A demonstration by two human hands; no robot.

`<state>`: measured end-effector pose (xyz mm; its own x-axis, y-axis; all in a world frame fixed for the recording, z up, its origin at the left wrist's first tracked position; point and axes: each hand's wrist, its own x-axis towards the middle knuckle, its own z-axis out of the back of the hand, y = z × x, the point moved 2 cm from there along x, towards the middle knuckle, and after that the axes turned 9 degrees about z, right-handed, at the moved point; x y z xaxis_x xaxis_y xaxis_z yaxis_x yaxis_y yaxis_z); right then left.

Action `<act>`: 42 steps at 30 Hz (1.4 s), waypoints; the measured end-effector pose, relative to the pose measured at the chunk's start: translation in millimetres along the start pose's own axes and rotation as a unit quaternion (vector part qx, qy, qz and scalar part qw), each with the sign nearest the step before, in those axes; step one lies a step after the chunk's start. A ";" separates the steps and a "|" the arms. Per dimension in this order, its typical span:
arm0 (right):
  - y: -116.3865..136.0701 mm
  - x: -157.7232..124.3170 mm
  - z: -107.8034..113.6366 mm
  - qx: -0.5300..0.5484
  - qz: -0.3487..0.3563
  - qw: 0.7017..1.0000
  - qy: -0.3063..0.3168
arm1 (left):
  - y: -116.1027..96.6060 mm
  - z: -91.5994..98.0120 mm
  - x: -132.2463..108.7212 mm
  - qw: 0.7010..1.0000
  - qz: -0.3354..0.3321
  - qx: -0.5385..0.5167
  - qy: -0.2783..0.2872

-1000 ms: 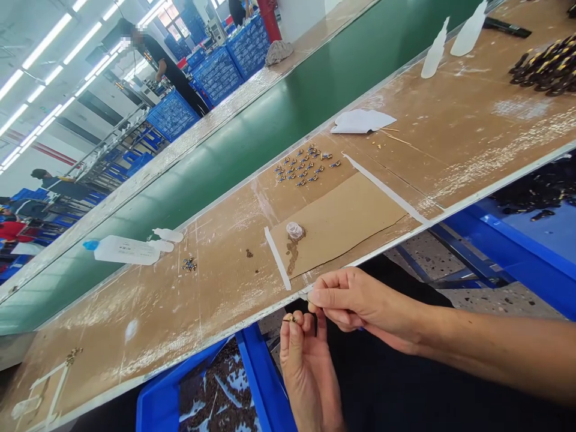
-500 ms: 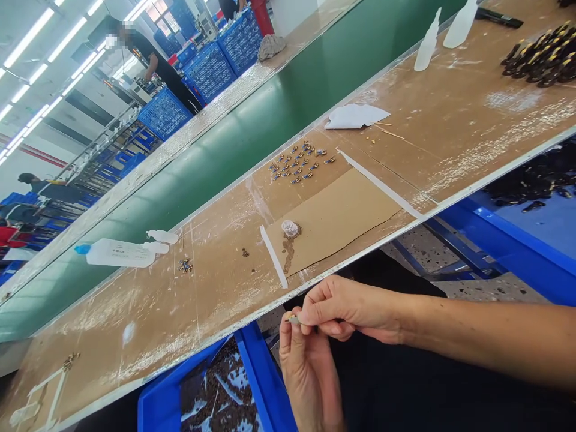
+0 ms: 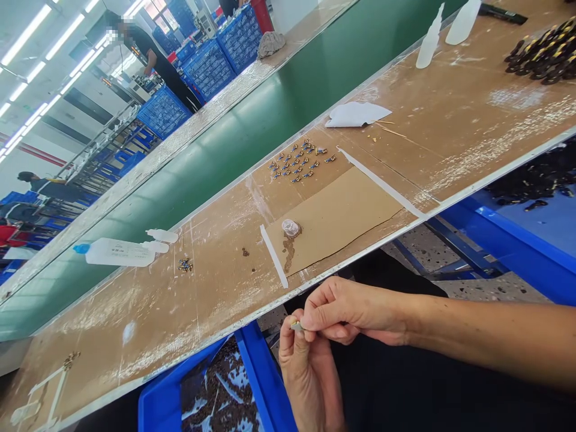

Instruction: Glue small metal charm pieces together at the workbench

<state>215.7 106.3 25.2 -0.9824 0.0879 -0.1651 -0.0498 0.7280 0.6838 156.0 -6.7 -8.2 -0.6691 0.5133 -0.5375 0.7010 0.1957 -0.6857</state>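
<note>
Two hands meet just below the near edge of the desk (image 3: 180, 312), in front of the person's dark clothing. The left hand (image 3: 308, 375) rises from below with its fingers bunched upward, and the right hand (image 3: 348, 309) comes in from the side, thumb and forefinger closed. Between them they pinch one small part (image 3: 296, 326), pale and metallic. It is too tiny to make out further. Holding it at the fingertips of both hands, close to the body, probably gives the steadiest grip on something so small.

A blue bin (image 3: 155, 402) of dark loose pieces sits under the desk edge just beside the left hand, within easy reach. On the desk a sheet of cardboard (image 3: 346, 213) is framed by white tape, with a little clear cap (image 3: 291, 227) at its corner over a brown stain, so it likely serves as a work mat. Beyond it, small blue-and-brass pieces (image 3: 299, 162) lie in loose rows, apart from one another. A white bottle (image 3: 119, 252) lies on its side near the green belt (image 3: 270, 114).
</note>
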 end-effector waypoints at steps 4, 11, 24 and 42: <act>0.7 0.3 0.1 -0.011 -0.003 1.000 -0.006 | 0.2 1.3 1.1 1.000 -0.002 0.003 0.001; 0.9 1.7 0.2 -0.001 -0.015 1.000 -0.003 | -1.0 -0.4 0.3 0.999 -0.019 0.011 0.024; -5.3 3.2 -0.5 0.016 0.025 0.999 -0.032 | -2.0 5.3 0.9 0.999 -0.049 0.018 0.005; -7.0 0.9 5.5 -0.193 0.238 0.948 -0.086 | -177.8 37.6 6.2 0.902 -0.270 0.321 -0.104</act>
<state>216.2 105.0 16.4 -0.8676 0.4783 0.1361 0.2967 0.2782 0.9135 18.0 -69.7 92.0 -0.9485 0.3078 -0.0754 0.0171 -0.1879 -0.9820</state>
